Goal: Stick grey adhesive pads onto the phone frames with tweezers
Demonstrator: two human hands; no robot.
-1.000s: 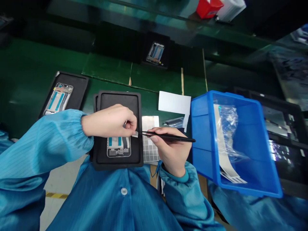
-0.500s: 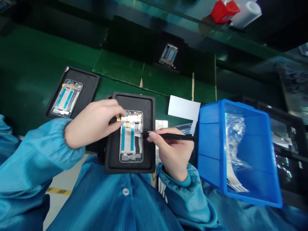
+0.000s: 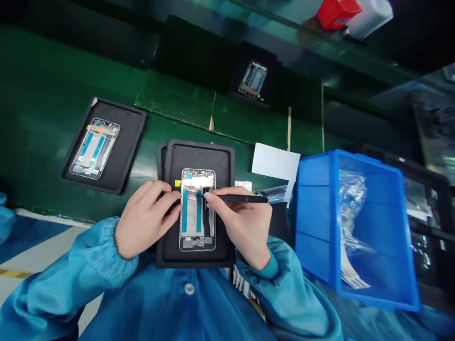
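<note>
A phone frame [image 3: 197, 210] with two blue strips lies in a black tray [image 3: 199, 154] in front of me. My left hand [image 3: 145, 218] rests at the frame's left edge, fingers curled, fingertips pressing the tray and frame side. My right hand [image 3: 241, 222] pinches black tweezers [image 3: 236, 199], whose tip touches the upper middle of the frame. A small yellow tab [image 3: 177, 183] sticks out at the frame's upper left.
A blue bin [image 3: 355, 227] with plastic bags and white strips stands at right. A white card [image 3: 275, 163] lies behind the tray. Another tray with a frame [image 3: 101, 144] sits at left, a third [image 3: 253, 79] farther back. A red box [image 3: 337, 12] is at top.
My left hand slid down from the frame's top to its left edge. The tweezers moved left onto the frame. The small grey piece held at the tweezer tip earlier no longer shows.
</note>
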